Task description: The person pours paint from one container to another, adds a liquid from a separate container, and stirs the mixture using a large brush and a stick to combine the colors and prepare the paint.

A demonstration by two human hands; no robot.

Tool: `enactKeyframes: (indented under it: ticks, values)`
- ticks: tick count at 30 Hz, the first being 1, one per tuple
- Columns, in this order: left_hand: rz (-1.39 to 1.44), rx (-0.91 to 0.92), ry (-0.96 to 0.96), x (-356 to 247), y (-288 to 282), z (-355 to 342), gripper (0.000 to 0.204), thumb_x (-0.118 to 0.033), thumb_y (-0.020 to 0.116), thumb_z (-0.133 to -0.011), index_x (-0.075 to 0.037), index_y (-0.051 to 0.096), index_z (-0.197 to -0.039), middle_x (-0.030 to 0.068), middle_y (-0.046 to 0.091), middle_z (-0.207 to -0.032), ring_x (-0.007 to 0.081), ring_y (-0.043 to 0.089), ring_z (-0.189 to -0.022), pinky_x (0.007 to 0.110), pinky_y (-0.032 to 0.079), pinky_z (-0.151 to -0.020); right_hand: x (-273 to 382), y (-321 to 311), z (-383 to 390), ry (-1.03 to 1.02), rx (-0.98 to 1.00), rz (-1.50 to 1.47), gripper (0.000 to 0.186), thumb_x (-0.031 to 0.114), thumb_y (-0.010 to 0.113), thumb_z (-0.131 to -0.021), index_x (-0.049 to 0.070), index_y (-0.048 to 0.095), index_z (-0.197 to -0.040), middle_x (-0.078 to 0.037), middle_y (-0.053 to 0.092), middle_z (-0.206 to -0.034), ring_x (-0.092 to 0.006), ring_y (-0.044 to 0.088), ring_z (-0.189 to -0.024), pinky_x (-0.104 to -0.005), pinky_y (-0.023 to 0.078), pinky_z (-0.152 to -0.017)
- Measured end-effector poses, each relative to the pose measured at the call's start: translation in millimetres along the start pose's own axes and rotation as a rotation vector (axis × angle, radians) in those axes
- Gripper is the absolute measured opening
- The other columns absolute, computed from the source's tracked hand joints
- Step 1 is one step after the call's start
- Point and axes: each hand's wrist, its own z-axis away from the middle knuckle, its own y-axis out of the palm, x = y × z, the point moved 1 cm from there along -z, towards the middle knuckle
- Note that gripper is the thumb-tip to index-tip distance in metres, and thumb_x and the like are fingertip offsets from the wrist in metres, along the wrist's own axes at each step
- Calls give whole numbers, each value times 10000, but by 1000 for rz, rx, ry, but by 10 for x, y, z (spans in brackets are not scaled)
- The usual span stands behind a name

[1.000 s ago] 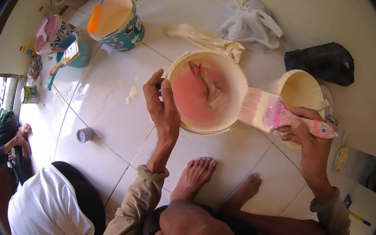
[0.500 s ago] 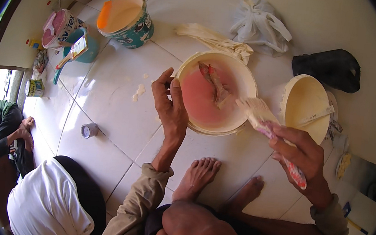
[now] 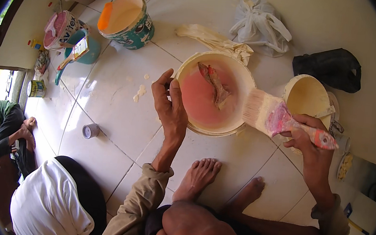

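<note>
A wide paintbrush (image 3: 268,113) with cream-smeared bristles and a pink-red handle is gripped in my right hand (image 3: 309,146). Its bristle tips reach the right rim of a round cream-white bucket (image 3: 233,128); whether they touch it I cannot tell. Pink liquid (image 3: 201,99) lies in that bucket, with a long reddish, cream-coated piece (image 3: 217,87) partly in it, its kind unclear. My left hand (image 3: 171,104) holds the bucket's left rim, thumb and fingers bent around the edge.
A second cream bucket (image 3: 298,90) with a pale flat stick stands right, near a black bag (image 3: 328,69). Behind are a beige cloth (image 3: 212,38) and a clear plastic bag (image 3: 261,26). A green paint bucket (image 3: 137,32) stands far left. A person in white (image 3: 51,199) sits close left.
My right hand has moved slightly right and turned the paintbrush, so its broad face now shows. My left hand stays at the bucket rim.
</note>
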Motion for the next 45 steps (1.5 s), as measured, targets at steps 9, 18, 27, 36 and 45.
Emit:
enactKeyframes:
  ticks: [9, 18, 27, 36, 45]
  values:
    - [-62, 19, 18, 2, -27, 6, 334, -209, 476, -1039, 21, 516, -1279, 42, 546, -980, 86, 513, -841, 229, 442, -760, -63, -128, 15, 267, -109, -188, 252, 78, 556, -951, -61, 588, -1158, -144, 653, -1045, -193, 692, -889, -286, 578, -690]
    - [-1, 9, -13, -26, -25, 0, 324, -205, 498, -1025, 9, 533, -1265, 46, 531, -984, 105, 449, -796, 266, 422, -717, 27, 27, -103, -732, 230, 555, 307, 53, 720, -765, 75, 685, -1070, -120, 660, -1148, -286, 654, -1037, -362, 575, -826]
    - [-15, 10, -24, -65, -8, 11, 342, -218, 485, -1034, 23, 524, -1274, 32, 545, -961, 79, 499, -824, 226, 438, -745, -70, 17, 49, -901, 319, 885, 211, 127, 682, -756, 129, 685, -967, -36, 652, -1198, -270, 613, -1139, -348, 574, -813]
    - [-2, -7, -6, -29, -5, 7, 294, -170, 505, -1016, 10, 555, -1243, 54, 520, -1002, 114, 460, -811, 276, 435, -731, 221, -74, 83, -860, 383, 832, 221, 150, 693, -731, 136, 695, -951, -33, 658, -1166, -260, 626, -1099, -351, 572, -788]
    - [17, -11, 33, 47, -12, -3, 309, -199, 501, -1022, 4, 560, -1247, 59, 528, -1005, 124, 466, -818, 282, 428, -735, 198, -17, 92, -882, 375, 769, 258, 162, 703, -724, 130, 704, -980, -32, 677, -1098, -247, 649, -1029, -338, 576, -724]
